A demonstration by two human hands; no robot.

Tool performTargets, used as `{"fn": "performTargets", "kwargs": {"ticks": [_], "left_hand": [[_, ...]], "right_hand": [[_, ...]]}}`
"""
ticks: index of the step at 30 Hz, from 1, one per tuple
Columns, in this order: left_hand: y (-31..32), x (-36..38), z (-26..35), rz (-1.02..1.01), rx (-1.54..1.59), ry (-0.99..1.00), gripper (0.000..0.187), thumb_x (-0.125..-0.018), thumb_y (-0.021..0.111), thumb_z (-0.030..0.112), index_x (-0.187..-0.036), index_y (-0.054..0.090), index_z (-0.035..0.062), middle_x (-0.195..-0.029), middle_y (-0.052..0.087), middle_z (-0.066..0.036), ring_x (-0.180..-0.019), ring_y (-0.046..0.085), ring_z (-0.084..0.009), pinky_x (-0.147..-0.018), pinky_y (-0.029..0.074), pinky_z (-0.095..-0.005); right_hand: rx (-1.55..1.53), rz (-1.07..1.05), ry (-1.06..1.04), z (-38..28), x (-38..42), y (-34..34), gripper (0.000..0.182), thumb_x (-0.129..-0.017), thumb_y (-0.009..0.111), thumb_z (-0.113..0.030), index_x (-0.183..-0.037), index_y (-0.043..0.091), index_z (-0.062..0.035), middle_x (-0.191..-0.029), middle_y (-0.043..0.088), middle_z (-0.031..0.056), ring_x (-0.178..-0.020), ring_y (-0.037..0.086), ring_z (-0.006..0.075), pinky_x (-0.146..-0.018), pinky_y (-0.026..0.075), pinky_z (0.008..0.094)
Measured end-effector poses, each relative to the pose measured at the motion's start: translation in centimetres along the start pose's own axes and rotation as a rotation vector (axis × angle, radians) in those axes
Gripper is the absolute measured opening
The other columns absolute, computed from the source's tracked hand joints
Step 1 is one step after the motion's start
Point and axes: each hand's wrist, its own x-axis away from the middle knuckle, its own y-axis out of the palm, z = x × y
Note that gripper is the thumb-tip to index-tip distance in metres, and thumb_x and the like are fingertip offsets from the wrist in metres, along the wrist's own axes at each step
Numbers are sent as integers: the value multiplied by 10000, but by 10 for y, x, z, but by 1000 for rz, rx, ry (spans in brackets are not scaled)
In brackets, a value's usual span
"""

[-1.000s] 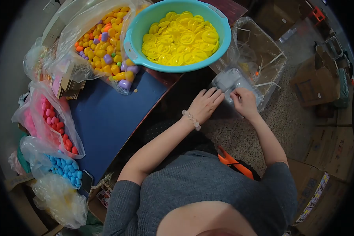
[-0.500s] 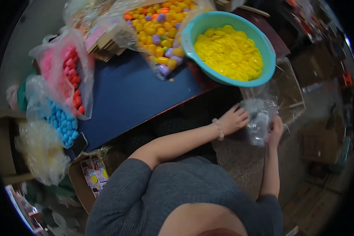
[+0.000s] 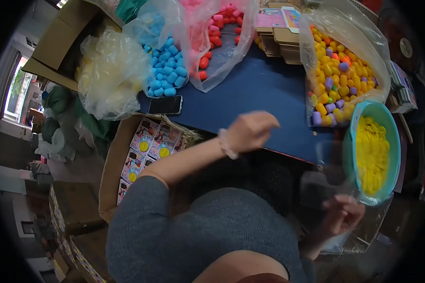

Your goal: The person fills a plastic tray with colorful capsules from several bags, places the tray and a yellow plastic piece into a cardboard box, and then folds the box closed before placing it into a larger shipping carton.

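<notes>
My left hand [image 3: 251, 131], with a beaded bracelet [image 3: 228, 144] at the wrist, hovers over the front edge of the blue table [image 3: 269, 87]. Its fingers are bent and pressed together, with nothing showing in them. Low at the right, my right hand [image 3: 344, 214] is smeared by motion, its fingers curled below the turquoise basin [image 3: 395, 155]. Yellow round discs [image 3: 372, 151] fill that basin. Faint clear plastic [image 3: 316, 186] shows beside the right hand; I cannot tell if the fingers grip it.
Plastic bags hold blue pieces [image 3: 167, 70], red and pink pieces [image 3: 215, 35], and orange and purple pieces [image 3: 337, 70]. A phone [image 3: 166, 105] lies at the table edge, above a carton of printed packs [image 3: 109, 167]. Folded cardboard [image 3: 283, 45] is stacked at the back.
My view has swung left. My hands have moved apart: the left has left the clear bag and come over the table edge, while the right stays low by the basin.
</notes>
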Motion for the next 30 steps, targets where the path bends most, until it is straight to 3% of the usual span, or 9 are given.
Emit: {"fn": "performTargets", "kwargs": {"ticks": [4, 8, 10, 15, 17, 19, 22, 24, 30], "left_hand": [[-165, 42, -123, 332, -482, -425, 147, -830, 553, -8, -935, 656, 1, -916, 684, -170, -825, 665, -337, -726, 526, -389], [-288, 107, -239, 55, -890, -539, 231, -852, 610, 98, -1065, 671, 34, -1057, 679, -202, -952, 661, -380, -822, 538, -428], [-323, 98, -243, -84, -1145, -1243, 285, -866, 620, 179, -1108, 667, 37, -1090, 672, -211, -992, 649, -402, -858, 536, -462], [-361, 67, -239, -284, -1358, -1305, 325, -870, 612, 249, -1072, 654, -2, -1027, 679, -225, -964, 642, -440, -817, 538, -489], [-355, 56, -270, -342, -1385, -1337, 310, -857, 615, 229, -1047, 658, -12, -1020, 678, -232, -967, 636, -449, -829, 533, -490], [-348, 56, -329, -409, -1177, -1087, 263, -840, 592, 146, -1070, 662, 39, -1094, 657, -224, -1037, 631, -401, -860, 530, -496], [-353, 43, -405, -285, -991, -952, 210, -814, 597, 127, -975, 683, 23, -1058, 661, -230, -1046, 621, -401, -856, 513, -501], [-378, 26, -447, 316, -1104, -566, 233, -832, 592, 190, -976, 678, 29, -1064, 663, -230, -1055, 619, -397, -869, 497, -487], [-450, -36, -503, 93, -1040, -861, 278, -863, 577, 225, -1051, 645, 31, -1092, 652, -220, -1072, 608, -378, -891, 483, -466]], "right_hand": [[-451, -229, 307, 77, -8, 96, 157, -970, 597, -163, -951, 504, -39, -1107, 641, 240, -846, 667, 226, -714, 575, 329], [-397, -157, 614, 137, 28, 136, 150, -990, 560, -144, -1078, 538, -25, -1188, 627, 206, -985, 666, 221, -814, 562, 331], [-213, -200, 1012, 144, 40, 136, 272, -987, 565, -140, -1202, 519, 21, -1169, 642, 191, -1002, 661, 218, -851, 548, 331], [55, -422, 1213, 124, 17, 100, 258, -978, 585, -158, -869, 668, 61, -764, 690, 107, -664, 679, 168, -625, 552, 274], [210, -479, 1175, 115, -9, 94, 267, -960, 609, -152, -790, 667, 44, -692, 658, 71, -539, 617, 125, -510, 474, 228], [453, -478, 901, 111, -33, 90, 273, -942, 620, -147, -721, 648, 11, -652, 610, 38, -561, 548, 117, -550, 397, 238], [762, -370, 652, 124, -54, 79, 276, -930, 614, -153, -687, 618, -22, -628, 547, 43, -660, 462, 166, -679, 344, 290], [878, -337, 428, 118, -74, 89, 284, -933, 603, -150, -682, 614, -18, -614, 541, 56, -637, 481, 175, -654, 357, 298], [822, -189, 593, 142, -62, 69, 333, -967, 575, -162, -672, 597, -8, -590, 480, 17, -542, 418, 112, -533, 298, 272]]}}
